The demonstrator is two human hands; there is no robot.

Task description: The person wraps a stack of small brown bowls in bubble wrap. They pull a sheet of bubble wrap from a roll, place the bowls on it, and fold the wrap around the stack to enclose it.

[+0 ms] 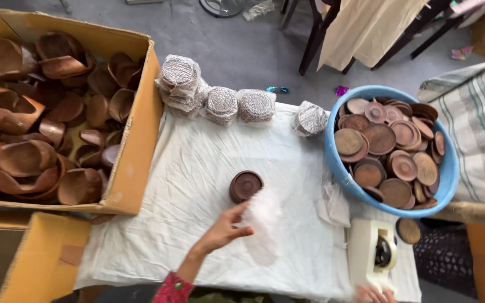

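Bare white cloth (192,168) mid-table, cardboard box (136,157) walling left, blue tub (338,168) right, wrapped stacks (220,104) behind.

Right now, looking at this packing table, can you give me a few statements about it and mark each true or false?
1. The left hand holds a blurred white wrapping sheet. True.
2. The blue tub is full of spoons. False: it holds round wooden discs.
3. The stack of wooden discs on the white cloth is already wrapped. False: it is bare.
4. Wrapped bundles line the cloth's far edge. True.
5. The cardboard box holds wooden bowls. True.
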